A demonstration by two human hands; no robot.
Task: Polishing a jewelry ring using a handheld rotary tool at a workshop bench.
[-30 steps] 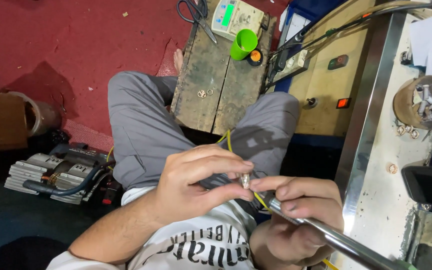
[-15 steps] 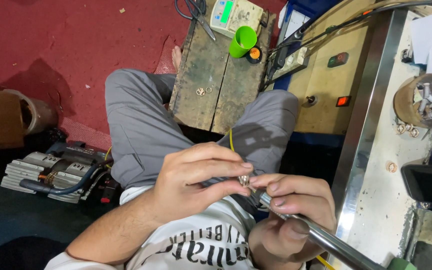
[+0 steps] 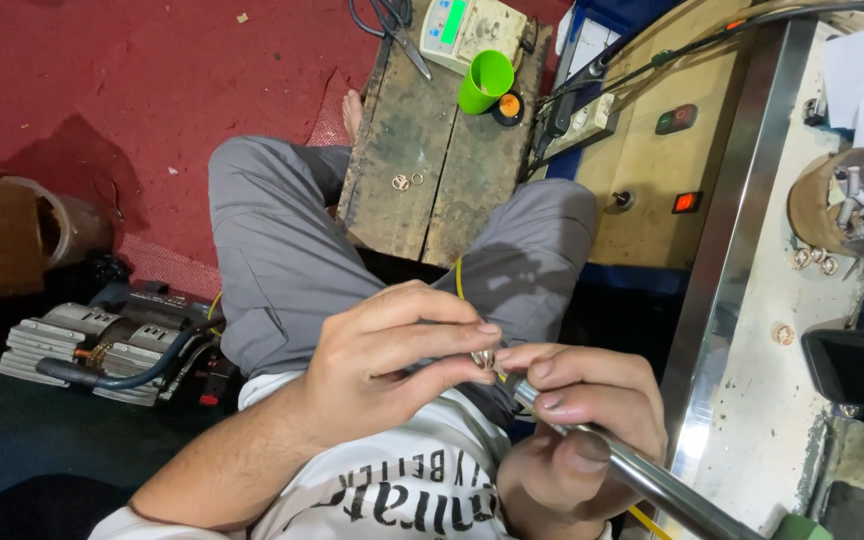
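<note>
My left hand [image 3: 387,365] pinches a small metal ring [image 3: 483,358] between thumb and fingertips, right at the tip of a long steel rod [image 3: 652,480]. My right hand [image 3: 577,435] is wrapped around that rod, thumb on top, just behind the tip. The rod runs down to the lower right and leaves the picture. Both hands hover over my lap, above grey trousers and a white printed shirt. A thin yellow cord [image 3: 459,278] passes under the hands.
A worn wooden block [image 3: 432,150] stands between my knees with two small rings [image 3: 402,182], a green cup [image 3: 485,80], a digital scale [image 3: 467,25] and pliers on it. A steel-edged bench [image 3: 752,300] with a tool pot [image 3: 847,200] lies right. A motor unit [image 3: 102,345] sits left.
The view has tilted slightly and both hands sit a little lower right. My right hand's grip has slid along the rod; the left keeps pinching the ring at the tip.
</note>
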